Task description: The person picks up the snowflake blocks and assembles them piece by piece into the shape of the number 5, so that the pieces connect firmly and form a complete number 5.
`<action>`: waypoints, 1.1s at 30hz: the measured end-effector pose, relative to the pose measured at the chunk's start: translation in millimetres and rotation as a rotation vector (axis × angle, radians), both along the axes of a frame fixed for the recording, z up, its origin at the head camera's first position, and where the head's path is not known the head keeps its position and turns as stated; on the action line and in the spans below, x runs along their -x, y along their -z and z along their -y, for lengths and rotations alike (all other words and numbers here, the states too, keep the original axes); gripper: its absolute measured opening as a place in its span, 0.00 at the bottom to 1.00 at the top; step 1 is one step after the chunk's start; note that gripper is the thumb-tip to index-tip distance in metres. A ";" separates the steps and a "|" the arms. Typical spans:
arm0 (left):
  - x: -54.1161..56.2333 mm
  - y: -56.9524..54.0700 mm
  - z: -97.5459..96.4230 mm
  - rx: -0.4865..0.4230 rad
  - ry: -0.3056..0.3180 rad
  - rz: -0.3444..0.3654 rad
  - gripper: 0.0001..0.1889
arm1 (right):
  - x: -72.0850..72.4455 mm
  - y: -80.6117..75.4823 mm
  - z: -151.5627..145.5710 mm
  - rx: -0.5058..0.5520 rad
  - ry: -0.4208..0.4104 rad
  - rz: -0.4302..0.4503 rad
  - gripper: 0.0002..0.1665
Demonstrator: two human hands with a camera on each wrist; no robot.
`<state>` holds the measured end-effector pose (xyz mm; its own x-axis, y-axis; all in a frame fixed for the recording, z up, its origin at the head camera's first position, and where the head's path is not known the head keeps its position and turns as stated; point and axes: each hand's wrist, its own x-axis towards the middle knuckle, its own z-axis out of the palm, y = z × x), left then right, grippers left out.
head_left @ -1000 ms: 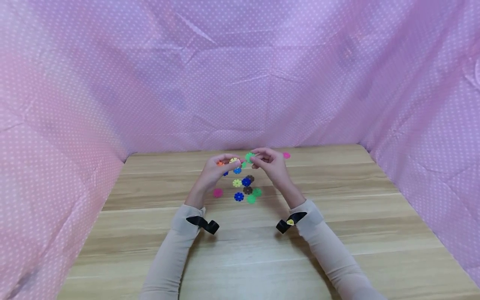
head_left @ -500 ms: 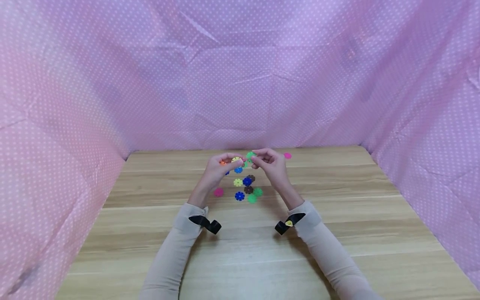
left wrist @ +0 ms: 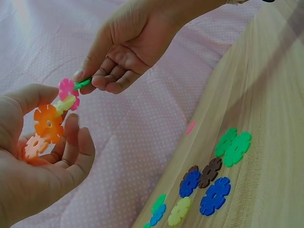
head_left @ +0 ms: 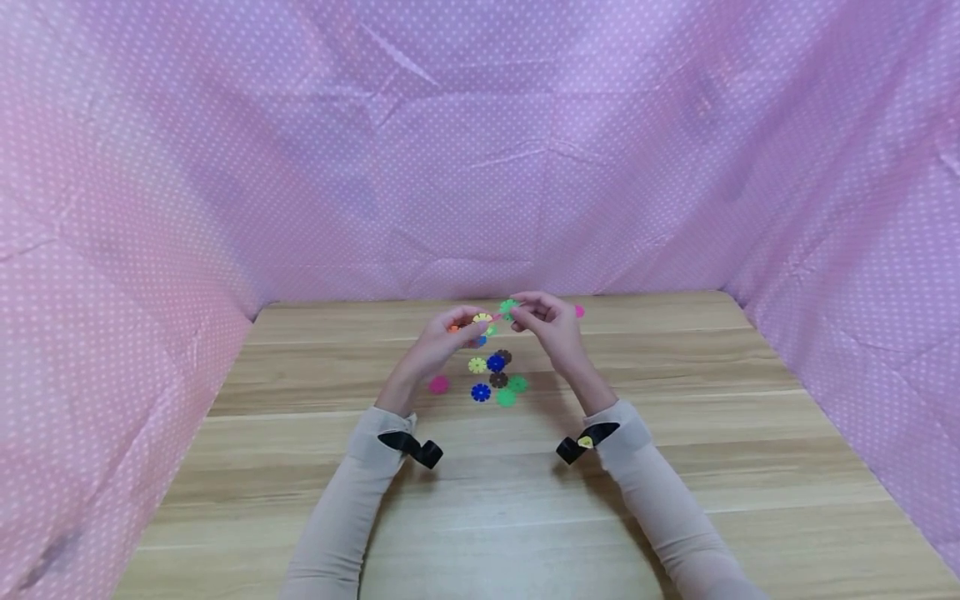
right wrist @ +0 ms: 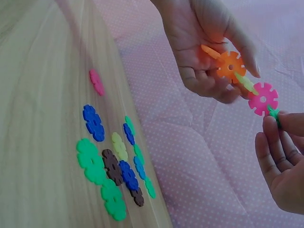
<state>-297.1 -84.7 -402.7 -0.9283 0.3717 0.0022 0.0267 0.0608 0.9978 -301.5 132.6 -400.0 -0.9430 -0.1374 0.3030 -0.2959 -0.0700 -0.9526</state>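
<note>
My left hand (head_left: 433,348) holds a chain of notched plastic snowflake discs. In the left wrist view a pale orange disc (left wrist: 32,148) lies against the palm. An orange disc (left wrist: 43,116), a yellow disc (left wrist: 65,104) and a pink disc (left wrist: 66,87) follow along the chain. My right hand (head_left: 557,332) pinches a green disc (left wrist: 83,83) between thumb and forefinger. In the right wrist view this green disc meets the lower edge of the pink one (right wrist: 270,100), its far part hidden by the fingertips. Both hands are raised above the far part of the table.
Several loose discs lie on the wooden table (head_left: 480,500) below the hands, among them a dark blue disc (head_left: 481,392), a brown disc (right wrist: 112,167) and a pink disc (head_left: 438,384). Another pink disc (head_left: 580,312) lies near the back edge. Pink dotted cloth (head_left: 480,167) surrounds the table.
Both hands have shifted a little to the right, carrying the chain and the green disc. More of the pink disc shows between yellow and green in the head view. The loose discs stay put.
</note>
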 end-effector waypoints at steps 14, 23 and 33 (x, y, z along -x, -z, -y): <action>0.3 -0.2 5.0 0.007 0.160 0.036 0.25 | 6.1 -3.2 -13.0 -0.142 -0.058 0.065 0.17; -2.7 0.8 -2.3 -0.029 0.161 0.063 0.28 | 16.5 -12.3 -11.3 -0.180 -0.096 0.089 0.15; -5.3 1.2 -4.6 -0.096 0.157 0.059 0.30 | 24.0 -26.4 -0.5 -0.267 -0.090 0.064 0.16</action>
<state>-291.8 -80.0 -403.9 -0.8586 0.5127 -0.0080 -0.0302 -0.0351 0.9989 -325.5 133.1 -373.6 -0.9395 -0.2882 0.1852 -0.2387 0.1628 -0.9574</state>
